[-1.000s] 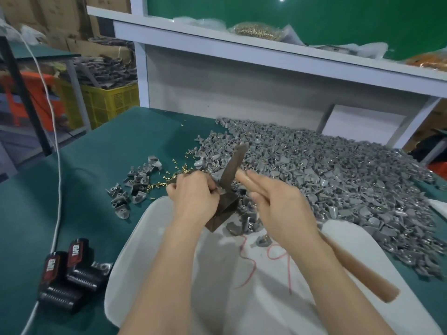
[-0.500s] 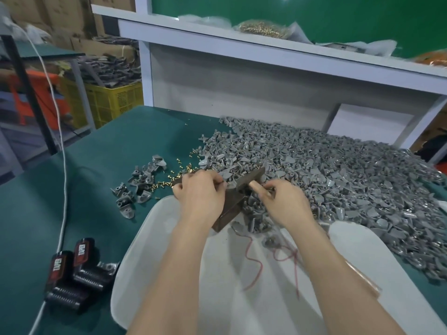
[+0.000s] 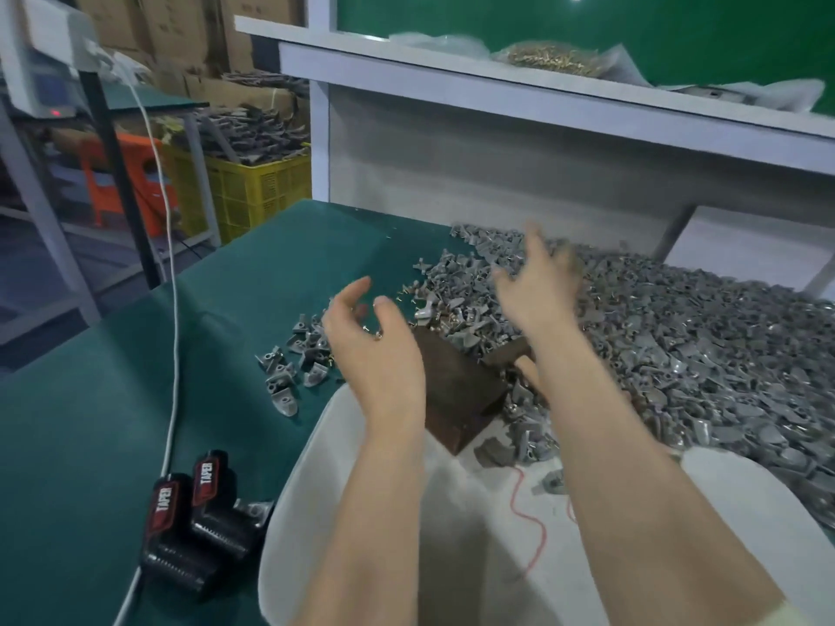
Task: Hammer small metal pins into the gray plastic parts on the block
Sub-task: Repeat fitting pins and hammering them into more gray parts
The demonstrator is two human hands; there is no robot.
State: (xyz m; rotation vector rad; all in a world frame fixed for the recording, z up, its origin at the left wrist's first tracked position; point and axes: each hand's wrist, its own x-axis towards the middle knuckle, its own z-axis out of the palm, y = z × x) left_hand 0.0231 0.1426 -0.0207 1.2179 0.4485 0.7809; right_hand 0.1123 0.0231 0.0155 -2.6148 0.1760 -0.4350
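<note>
The brown block [image 3: 456, 390] sits at the edge of the green table, with nothing held on it. My left hand [image 3: 370, 345] hovers just left of and above the block, fingers loosely curved and apart. Blurred by motion, my right hand [image 3: 537, 282] is raised over the big pile of gray plastic parts [image 3: 700, 354] with its fingers spread. The hammer [image 3: 508, 354] lies by the block's right side, its handle mostly hidden behind my right forearm. Small brass pins [image 3: 406, 298] are scattered near the pile's left edge.
A small group of gray parts [image 3: 293, 368] lies left of the block. A white bag [image 3: 311, 481] hangs at the table's near edge. Two black "TAPER" grips [image 3: 189, 521] and a white cable [image 3: 174, 309] lie on the left. A white shelf [image 3: 497, 70] stands behind.
My right hand let go of the hammer, which now lies by the block. Both hands lifted off the block and opened; the right one swung up over the pile.
</note>
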